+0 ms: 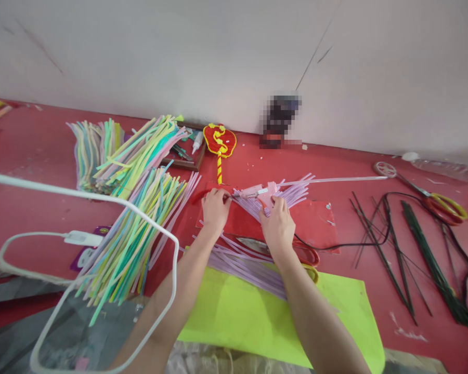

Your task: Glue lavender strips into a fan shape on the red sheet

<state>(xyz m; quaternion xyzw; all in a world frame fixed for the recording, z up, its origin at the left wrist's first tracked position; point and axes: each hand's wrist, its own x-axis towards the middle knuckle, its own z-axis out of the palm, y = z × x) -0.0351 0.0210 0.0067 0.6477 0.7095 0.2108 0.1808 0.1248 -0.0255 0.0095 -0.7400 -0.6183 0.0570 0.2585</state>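
From my end, the right hand (280, 223) is wrapped around the pink hot glue gun (272, 190), fingers curled on its grip, while the left hand (215, 206) is bunched up near the nozzle — can't tell if it's pinching anything. Both forearms reach forward over a lime-green sheet (237, 311), hands low above the red table (249, 158). The gun's sideways over some lilac pipe cleaners (301, 192), nozzle pointing left — long clear glue stick (343, 179) poking out the back.
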